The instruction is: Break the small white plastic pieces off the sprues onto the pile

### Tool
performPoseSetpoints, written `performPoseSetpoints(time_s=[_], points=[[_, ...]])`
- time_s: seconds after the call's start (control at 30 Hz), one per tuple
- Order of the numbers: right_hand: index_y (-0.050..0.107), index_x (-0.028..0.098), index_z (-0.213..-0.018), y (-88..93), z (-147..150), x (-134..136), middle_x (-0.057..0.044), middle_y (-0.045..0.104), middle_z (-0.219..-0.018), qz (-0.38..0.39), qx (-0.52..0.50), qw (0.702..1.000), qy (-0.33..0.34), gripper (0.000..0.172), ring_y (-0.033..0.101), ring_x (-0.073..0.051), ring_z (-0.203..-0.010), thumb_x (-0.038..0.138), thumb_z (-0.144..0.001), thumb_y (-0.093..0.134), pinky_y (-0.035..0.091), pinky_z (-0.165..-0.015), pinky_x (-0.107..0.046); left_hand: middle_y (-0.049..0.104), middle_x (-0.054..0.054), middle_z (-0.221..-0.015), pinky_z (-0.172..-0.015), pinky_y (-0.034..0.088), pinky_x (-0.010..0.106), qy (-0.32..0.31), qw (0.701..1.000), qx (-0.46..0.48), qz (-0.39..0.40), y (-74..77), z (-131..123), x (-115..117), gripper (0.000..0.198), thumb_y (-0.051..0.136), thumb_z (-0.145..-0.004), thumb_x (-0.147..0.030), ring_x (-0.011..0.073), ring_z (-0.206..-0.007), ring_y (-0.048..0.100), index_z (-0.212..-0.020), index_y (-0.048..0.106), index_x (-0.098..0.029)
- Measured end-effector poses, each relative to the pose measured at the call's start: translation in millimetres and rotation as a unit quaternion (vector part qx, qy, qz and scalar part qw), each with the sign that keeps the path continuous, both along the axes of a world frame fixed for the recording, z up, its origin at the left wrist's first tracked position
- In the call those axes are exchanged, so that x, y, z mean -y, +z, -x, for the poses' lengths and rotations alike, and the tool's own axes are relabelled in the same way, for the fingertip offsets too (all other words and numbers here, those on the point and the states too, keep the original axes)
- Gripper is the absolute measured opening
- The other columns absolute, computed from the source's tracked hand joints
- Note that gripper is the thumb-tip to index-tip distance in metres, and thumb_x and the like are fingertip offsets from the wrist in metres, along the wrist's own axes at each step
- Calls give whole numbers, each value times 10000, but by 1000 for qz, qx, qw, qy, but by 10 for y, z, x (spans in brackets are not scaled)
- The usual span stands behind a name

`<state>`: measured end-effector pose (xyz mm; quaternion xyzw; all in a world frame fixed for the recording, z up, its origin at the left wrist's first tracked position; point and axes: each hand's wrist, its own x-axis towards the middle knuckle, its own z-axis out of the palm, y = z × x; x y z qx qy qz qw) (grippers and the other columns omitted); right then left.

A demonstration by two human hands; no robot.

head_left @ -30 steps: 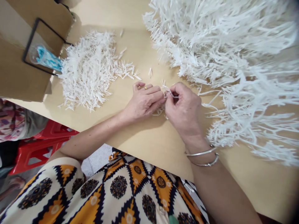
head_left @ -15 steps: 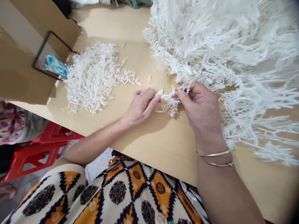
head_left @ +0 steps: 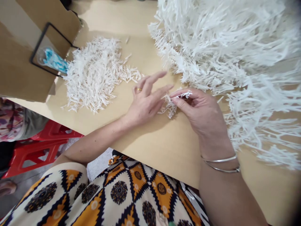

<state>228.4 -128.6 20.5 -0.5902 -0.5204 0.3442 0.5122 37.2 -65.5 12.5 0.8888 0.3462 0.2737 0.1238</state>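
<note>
Between thumb and fingers, my right hand (head_left: 197, 106) pinches a small white branched plastic sprig (head_left: 185, 95). My left hand (head_left: 147, 100) is close beside it with fingers spread; whether its fingertips touch the sprig I cannot tell. Under the fingertips lie more loose white pieces (head_left: 171, 110) on the table. A heap of short white pieces (head_left: 94, 75) lies to the left of my left hand. To the right and behind my right hand spreads a much larger pile of long branched white strands (head_left: 211, 40).
A cardboard box (head_left: 18, 75) stands at the left edge of the tan table (head_left: 160, 150). Against it are a black wire frame (head_left: 39, 47) and a clear cup with something blue and white (head_left: 55, 61). Red stools (head_left: 35, 153) and part of another person (head_left: 11, 122) are below left.
My left hand has opened from its pinch on the white piece and spread its fingers. My right hand still pinches the sprig. The view has shifted slightly.
</note>
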Motion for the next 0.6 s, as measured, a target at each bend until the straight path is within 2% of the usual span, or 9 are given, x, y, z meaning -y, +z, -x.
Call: performPoseSetpoints(time_s=[0.1, 0.23, 0.37, 0.47, 0.5, 0.53, 0.6], points=[[752, 284, -871, 3, 33, 8, 9, 755, -853, 0, 4, 1000, 1, 17, 690, -194, -811, 274, -861, 743, 595, -772, -397, 557, 49, -1525, -1145, 303, 504, 2, 999, -37, 19, -9, -36, 18, 312, 458, -1082, -475, 282, -1441, 437, -1198, 707, -329], [737, 283, -857, -18, 95, 23, -1, 738, -817, 5, 33, 999, -31, 24, 669, -191, -751, 263, -857, 752, 575, -728, -378, 668, 44, -1355, -1087, 298, 466, 4, 999, -36, 17, -5, -7, -9, 333, 443, -1087, -487, 247, -1301, 520, -1115, 726, -315], [661, 271, -790, -56, 128, 4, -17, 695, -783, -9, 113, 988, -104, 101, 613, -187, -711, 223, -863, 713, 528, -715, -375, 738, 8, -1166, -1033, 285, 445, -69, 997, -16, 23, 2, 13, 37, 324, 414, -1111, -429, 182, -1056, 607, -1059, 700, -285], [605, 250, -780, -84, 57, -34, 3, 639, -753, -33, 136, 975, -175, 124, 560, -168, -679, 196, -852, 691, 477, -702, -360, 764, -27, -1133, -1038, 260, 462, -140, 990, -19, 3, 10, -7, 104, 266, 432, -1113, -378, 160, -1019, 628, -1065, 680, -293], [608, 240, -789, -89, 22, -41, 11, 623, -744, -36, 123, 975, -184, 113, 544, -155, -664, 195, -845, 695, 459, -687, -347, 769, -26, -1103, -1031, 265, 465, -143, 990, -14, 1, 13, -14, 111, 264, 430, -1113, -374, 157, -1008, 636, -1052, 671, -283], [623, 230, -807, -89, -9, -43, 16, 616, -744, -36, 105, 976, -185, 91, 536, -145, -658, 197, -841, 701, 447, -678, -335, 767, -18, -1061, -1016, 283, 462, -125, 992, -3, 9, 13, -15, 103, 274, 422, -1113, -378, 155, -989, 643, -1030, 659, -266], [657, 218, -858, -83, -48, -31, 14, 626, -765, -34, 75, 981, -177, 47, 550, -137, -678, 214, -858, 704, 449, -687, -322, 740, 11, -996, -975, 341, 440, -38, 998, 33, 41, 2, 4, 35, 326, 399, -1114, -418, 161, -957, 646, -978, 631, -233]])
